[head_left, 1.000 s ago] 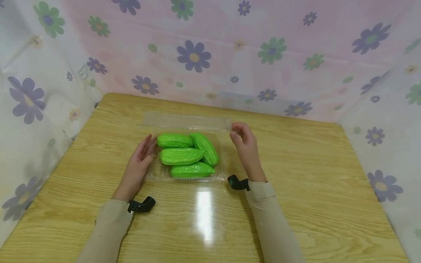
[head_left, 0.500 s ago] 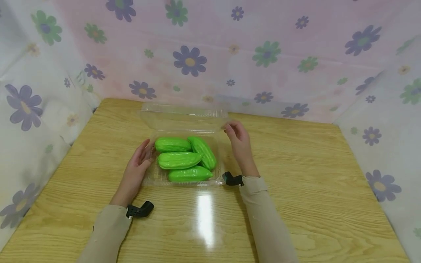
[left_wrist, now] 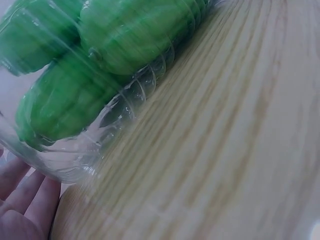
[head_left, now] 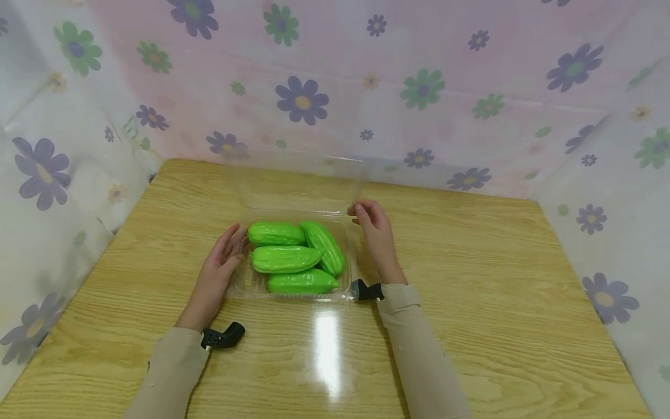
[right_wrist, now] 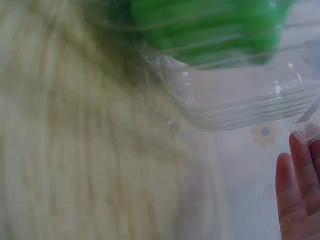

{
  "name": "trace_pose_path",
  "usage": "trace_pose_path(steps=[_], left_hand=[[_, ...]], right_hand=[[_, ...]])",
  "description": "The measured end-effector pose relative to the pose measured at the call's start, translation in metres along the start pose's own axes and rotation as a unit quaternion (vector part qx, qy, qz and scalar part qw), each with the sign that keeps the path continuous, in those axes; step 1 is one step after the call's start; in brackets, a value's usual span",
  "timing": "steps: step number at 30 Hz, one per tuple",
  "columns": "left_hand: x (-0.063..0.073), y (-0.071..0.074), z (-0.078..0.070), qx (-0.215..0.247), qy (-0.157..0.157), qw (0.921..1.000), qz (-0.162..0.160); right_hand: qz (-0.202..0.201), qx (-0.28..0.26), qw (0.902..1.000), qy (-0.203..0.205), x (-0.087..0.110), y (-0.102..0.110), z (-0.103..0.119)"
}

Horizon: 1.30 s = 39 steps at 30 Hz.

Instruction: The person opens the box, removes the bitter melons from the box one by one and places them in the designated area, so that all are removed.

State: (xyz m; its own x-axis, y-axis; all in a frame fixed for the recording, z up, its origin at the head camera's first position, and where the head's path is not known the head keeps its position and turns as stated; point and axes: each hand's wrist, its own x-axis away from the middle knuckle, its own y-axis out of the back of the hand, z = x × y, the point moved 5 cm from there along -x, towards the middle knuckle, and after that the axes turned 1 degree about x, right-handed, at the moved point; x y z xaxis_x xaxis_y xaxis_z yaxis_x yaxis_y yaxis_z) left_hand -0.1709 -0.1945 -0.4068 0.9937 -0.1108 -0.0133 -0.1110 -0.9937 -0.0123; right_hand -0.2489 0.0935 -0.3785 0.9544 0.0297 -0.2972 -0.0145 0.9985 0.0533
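Observation:
Several glossy, bright green ridged vegetables, bitter melon in look [head_left: 287,259], lie in a clear plastic clamshell box [head_left: 251,286]. Its transparent lid [head_left: 303,180] stands raised along the far side, faint against the curtain. My left hand [head_left: 213,273] is at the box's left side, thumb apart from the fingers; in the left wrist view its fingers [left_wrist: 42,202] extend to the box's lower corner. My right hand [head_left: 376,233] is by the right end of the hinge, and in the right wrist view straight fingertips [right_wrist: 295,142] touch a corner of clear plastic. The head view hides part of these fingers.
The box stands on a wood-grain table [head_left: 497,302]. A flowered curtain [head_left: 356,75] hangs behind and along both sides. Each wrist carries a small black camera mount, the left one [head_left: 224,336] nearer the table's front.
The lid has swung up from lying low behind the box to standing more upright. My right hand has moved left, close to the hinge corner; my left hand stays at the box's side.

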Motion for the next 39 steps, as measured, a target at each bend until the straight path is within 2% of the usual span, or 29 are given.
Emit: trace_pose_path(steps=[9,20,32,39], left_hand=[[-0.001,0.000,0.002,0.010,-0.027,0.9996,0.005],[-0.001,-0.001,0.003,0.021,-0.013,0.9997,0.009],[-0.008,0.008,0.022,0.020,-0.045,0.9982,0.034],[-0.007,0.008,0.020,0.018,-0.035,0.9986,0.034]], right_hand=[[-0.011,0.005,0.9998,-0.013,0.001,0.001,-0.006],[-0.016,0.007,0.9993,-0.034,-0.001,0.002,-0.012],[-0.004,-0.014,0.9989,-0.046,-0.003,0.001,-0.016],[-0.002,-0.033,0.9978,-0.057,-0.002,0.001,-0.016]])
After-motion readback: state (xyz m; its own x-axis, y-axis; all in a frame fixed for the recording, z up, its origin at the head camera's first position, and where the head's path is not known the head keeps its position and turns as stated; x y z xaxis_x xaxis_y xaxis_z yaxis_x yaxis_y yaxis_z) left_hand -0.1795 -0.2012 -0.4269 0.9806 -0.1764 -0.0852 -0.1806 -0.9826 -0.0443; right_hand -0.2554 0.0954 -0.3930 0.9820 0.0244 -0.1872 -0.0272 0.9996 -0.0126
